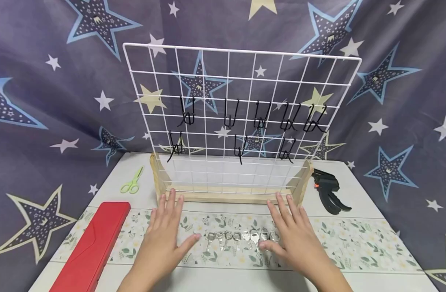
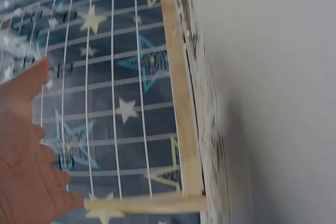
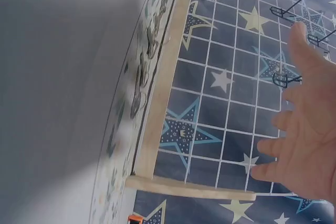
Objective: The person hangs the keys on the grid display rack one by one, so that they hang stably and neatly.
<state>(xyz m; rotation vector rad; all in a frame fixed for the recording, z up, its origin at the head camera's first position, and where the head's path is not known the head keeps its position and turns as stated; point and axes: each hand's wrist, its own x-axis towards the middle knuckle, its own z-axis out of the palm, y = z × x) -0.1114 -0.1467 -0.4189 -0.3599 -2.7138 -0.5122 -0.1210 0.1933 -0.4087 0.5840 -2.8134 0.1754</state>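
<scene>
Several silver keys (image 1: 237, 236) lie in a row on the flower-patterned strip of the table, between my two hands. My left hand (image 1: 163, 239) is spread with straight fingers to the left of the keys, holding nothing. On the other side, my right hand (image 1: 297, 241) is likewise spread, its thumb close over the right end of the row. Behind both hands stands a white wire grid rack (image 1: 228, 77) on a wooden base (image 1: 215, 197). Several black hooks (image 1: 230, 115) hang on the grid in two rows. Both palms (image 2: 26, 166) (image 3: 310, 129) show bare in the wrist views.
A long red case (image 1: 93, 247) lies at the left, with green scissors (image 1: 132, 183) behind it. To the right of the rack lies a black tool with a trigger-like handle (image 1: 328, 190). A star-printed cloth (image 1: 387, 134) surrounds the white table (image 1: 354, 198).
</scene>
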